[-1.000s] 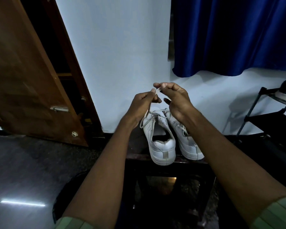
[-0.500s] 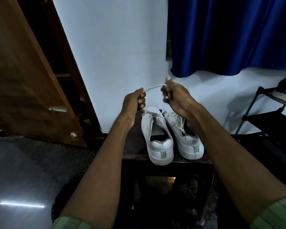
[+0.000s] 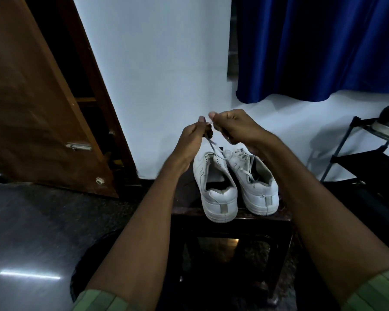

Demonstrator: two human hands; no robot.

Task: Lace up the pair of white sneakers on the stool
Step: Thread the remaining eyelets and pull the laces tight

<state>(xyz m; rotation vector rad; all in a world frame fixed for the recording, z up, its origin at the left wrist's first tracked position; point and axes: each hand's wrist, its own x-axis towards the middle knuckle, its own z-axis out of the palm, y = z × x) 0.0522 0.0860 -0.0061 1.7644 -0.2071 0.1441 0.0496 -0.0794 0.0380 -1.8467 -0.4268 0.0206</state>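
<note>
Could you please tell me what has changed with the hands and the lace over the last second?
Half a second ago the hands were apart with the lace taut between them; now the left hand and right hand have come back together, both still pinching the lace, which runs down to the left sneaker. Both sneakers, including the right sneaker, stayed on the stool.

Dim, soft; floor (image 3: pixel 43 243) glare; wide-angle warp

Wooden door (image 3: pixel 32 104), blue curtain (image 3: pixel 312 46), black rack (image 3: pixel 364 158)

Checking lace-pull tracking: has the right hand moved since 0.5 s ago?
Yes. The right hand has come left toward the left hand, closing the gap above the white sneakers; the white lace hangs slack.
</note>
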